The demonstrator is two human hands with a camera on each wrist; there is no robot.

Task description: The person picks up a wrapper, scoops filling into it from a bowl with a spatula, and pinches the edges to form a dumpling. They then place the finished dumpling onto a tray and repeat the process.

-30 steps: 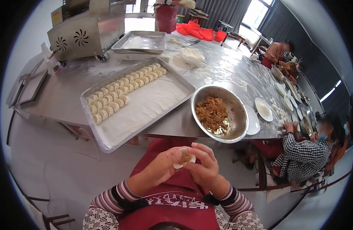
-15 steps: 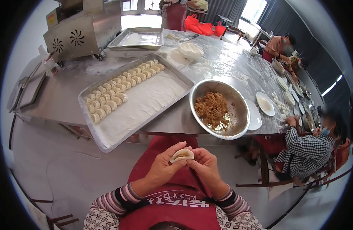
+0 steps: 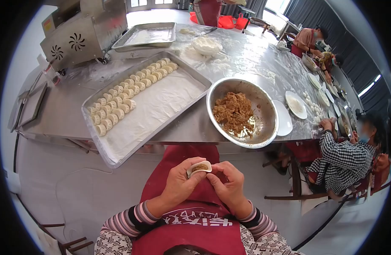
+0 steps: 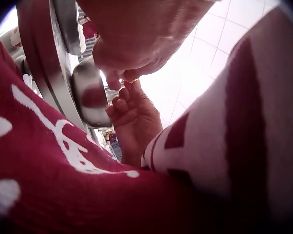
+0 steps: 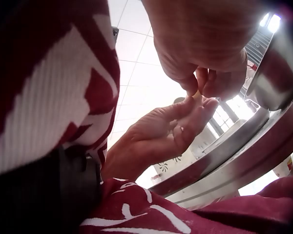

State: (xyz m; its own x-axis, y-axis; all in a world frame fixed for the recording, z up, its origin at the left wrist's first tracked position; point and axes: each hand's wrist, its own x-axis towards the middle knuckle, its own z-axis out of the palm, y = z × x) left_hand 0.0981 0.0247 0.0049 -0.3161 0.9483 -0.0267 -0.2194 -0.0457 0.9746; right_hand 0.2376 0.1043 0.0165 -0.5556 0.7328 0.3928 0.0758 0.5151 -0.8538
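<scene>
In the head view, a half-folded dumpling point(image 3: 199, 168) shows its pale wrapper curved up around brown filling, its top side open. My left hand point(image 3: 178, 182) holds it between thumb and fingers from the left. At its right end, my right hand point(image 3: 229, 183) pinches the wrapper edge with thumb and forefinger. Both hands are over the red apron point(image 3: 180, 159), below the table edge. From the right wrist view, my right hand point(image 5: 205, 46) meets the fingertips of my left hand point(image 5: 156, 131), with a sliver of wrapper between them.
On the steel table point(image 3: 178, 135) a large tray point(image 3: 161, 108) holds rows of pleated dumplings. Right of it stands a metal bowl point(image 3: 270, 112) of brown filling point(image 3: 233, 112). White plates point(image 3: 296, 105) lie farther right, near a seated person in a checked shirt point(image 3: 348, 157).
The wrapper went from lying cupped open to folded up around the filling. My right hand moved to its right end, and the left hand now tilts it. The head view shifted slightly.
</scene>
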